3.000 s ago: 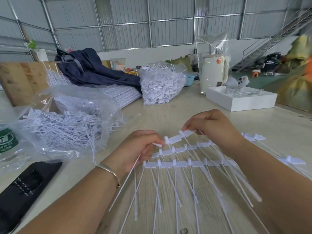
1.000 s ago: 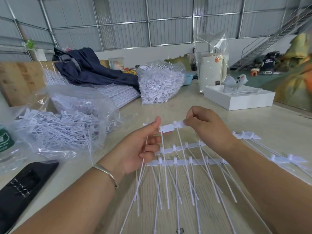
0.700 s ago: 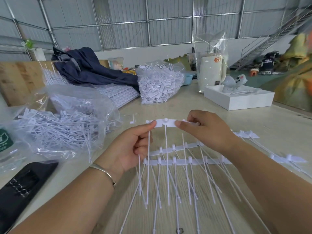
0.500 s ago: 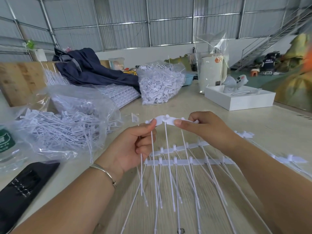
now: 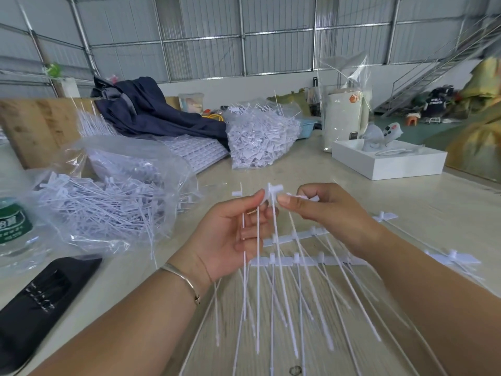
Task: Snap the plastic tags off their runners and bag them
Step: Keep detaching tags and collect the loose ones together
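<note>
While the left hand (image 5: 230, 234) pinches loosed thin white plastic tags (image 5: 259, 267) w/ curled fingers, right hand (image 5: 322, 213) fingers pinch the flat white plastic runner strip (image 5: 273, 191), above the counter (image 5: 352, 194); mid-snap, I'd judge. Next: twist apart, then drop into crinkly clear bag (image 5: 113, 191) left of hands.

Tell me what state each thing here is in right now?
Left hand: grips several loose tags.
Right hand: pinches the runner strip.
Tag: pinched between both hands.
Runners on table: lying flat, tags attached.
Near bag: open, holding tags.
Far bag: full.
White box: open.
</note>
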`<state>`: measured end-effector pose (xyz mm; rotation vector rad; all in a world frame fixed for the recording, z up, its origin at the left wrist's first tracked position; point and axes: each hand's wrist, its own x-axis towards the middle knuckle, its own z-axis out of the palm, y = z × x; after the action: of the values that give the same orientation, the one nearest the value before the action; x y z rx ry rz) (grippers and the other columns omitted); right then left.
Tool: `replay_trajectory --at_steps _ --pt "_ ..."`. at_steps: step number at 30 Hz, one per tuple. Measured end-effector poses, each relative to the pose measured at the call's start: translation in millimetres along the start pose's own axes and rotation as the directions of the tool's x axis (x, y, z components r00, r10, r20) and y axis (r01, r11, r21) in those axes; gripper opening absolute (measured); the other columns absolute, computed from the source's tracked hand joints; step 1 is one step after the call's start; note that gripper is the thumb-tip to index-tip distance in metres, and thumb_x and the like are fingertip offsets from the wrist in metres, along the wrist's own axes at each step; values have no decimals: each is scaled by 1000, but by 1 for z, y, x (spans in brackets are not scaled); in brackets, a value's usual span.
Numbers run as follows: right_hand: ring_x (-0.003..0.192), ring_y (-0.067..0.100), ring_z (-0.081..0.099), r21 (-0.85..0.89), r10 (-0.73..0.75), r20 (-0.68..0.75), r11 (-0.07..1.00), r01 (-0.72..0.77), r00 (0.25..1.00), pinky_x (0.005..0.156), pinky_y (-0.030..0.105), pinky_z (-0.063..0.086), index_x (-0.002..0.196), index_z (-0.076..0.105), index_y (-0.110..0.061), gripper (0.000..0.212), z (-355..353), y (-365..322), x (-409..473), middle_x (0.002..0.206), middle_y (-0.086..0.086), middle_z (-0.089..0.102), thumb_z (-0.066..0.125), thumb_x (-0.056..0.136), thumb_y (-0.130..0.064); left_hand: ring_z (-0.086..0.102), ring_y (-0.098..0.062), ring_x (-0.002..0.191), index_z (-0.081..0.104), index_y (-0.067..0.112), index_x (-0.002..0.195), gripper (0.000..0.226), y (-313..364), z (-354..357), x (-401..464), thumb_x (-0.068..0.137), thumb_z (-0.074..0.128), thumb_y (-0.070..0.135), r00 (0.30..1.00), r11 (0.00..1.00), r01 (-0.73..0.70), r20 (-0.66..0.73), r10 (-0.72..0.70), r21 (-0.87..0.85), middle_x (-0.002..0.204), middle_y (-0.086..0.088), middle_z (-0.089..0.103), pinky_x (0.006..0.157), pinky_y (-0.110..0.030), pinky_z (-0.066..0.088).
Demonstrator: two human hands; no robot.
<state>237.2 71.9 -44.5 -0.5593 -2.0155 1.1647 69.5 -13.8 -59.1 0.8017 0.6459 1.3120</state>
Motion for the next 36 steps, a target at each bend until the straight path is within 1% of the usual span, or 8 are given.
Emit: replay_trajectory --at_steps 5,7,10,13,17,25,30,36 --pt "54 9 36 28 -8 -145 1000 12 989 65 19 37 57 43 -13 50 -12 4 6 52 -10 38 63 71 -56 25 -2 33 51 17 65 22 1 -4 2 81 61 29 985 995 4 -172 13 99 51 7 37 38 -18 5" --pt "57 12 37 41 -41 -159 998 48 986 65 21 37 62 48 -7 48 -14 8 8 57 -1 40 65 76 -50 23 -3 31 51 19 54 30 0 -5 4 81 59 28 966 986 16 -259 28 166 43 8 32 37 -18 6" --pt "59 15 37 58 -74 -153 995 84 985 61 21 32 72 57 4 31 -14 12 10 64 10 42 64 90 -20 19 -4 32 42 18 59 29 -1 -8 5 83 58 19 928 976 -1 -364 82 218 44 8 26 34 -17 8" --pt "70 9 62 22 -68 -134 997 71 989 71 17 47 81 73 -4 13 -16 15 10 75 1 70 63 89 -5 18 -6 34 38 20 60 34 0 -11 5 89 54 15 898 966 -6 -424 119 258 43 7 24 32 -17 12" --pt "91 11 70 15 -57 -132 998 59 990 87 20 53 87 78 -9 8 -17 15 10 88 -1 77 70 85 -7 19 -7 34 43 18 65 27 2 -11 5 87 57 9 886 931 -47 -415 206 361 42 6 25 31 -18 16" --pt "70 29 52 -34 -79 -64 996 77 995 67 35 40 65 78 -17 13 -16 10 6 78 32 65 70 74 -11 17 -9 37 45 16 61 29 4 -17 3 82 60 4 918 817 4 -326 226 577 42 3 23 36 -16 16" --pt "65 25 54 6 -78 -101 997 79 992 64 23 45 54 72 -11 16 -29 9 6 60 13 64 60 64 -16 20 -9 36 55 16 60 17 5 -16 -3 66 69 9 939 661 135 -308 151 738 44 4 27 39 -14 18" --pt "62 18 38 120 -68 -202 988 93 977 70 31 33 40 54 -21 43 -32 13 10 51 -4 39 54 79 -3 18 -3 36 38 23 60 38 5 -22 1 70 71 7 921 920 31 -369 125 390 53 7 20 31 -15 14"
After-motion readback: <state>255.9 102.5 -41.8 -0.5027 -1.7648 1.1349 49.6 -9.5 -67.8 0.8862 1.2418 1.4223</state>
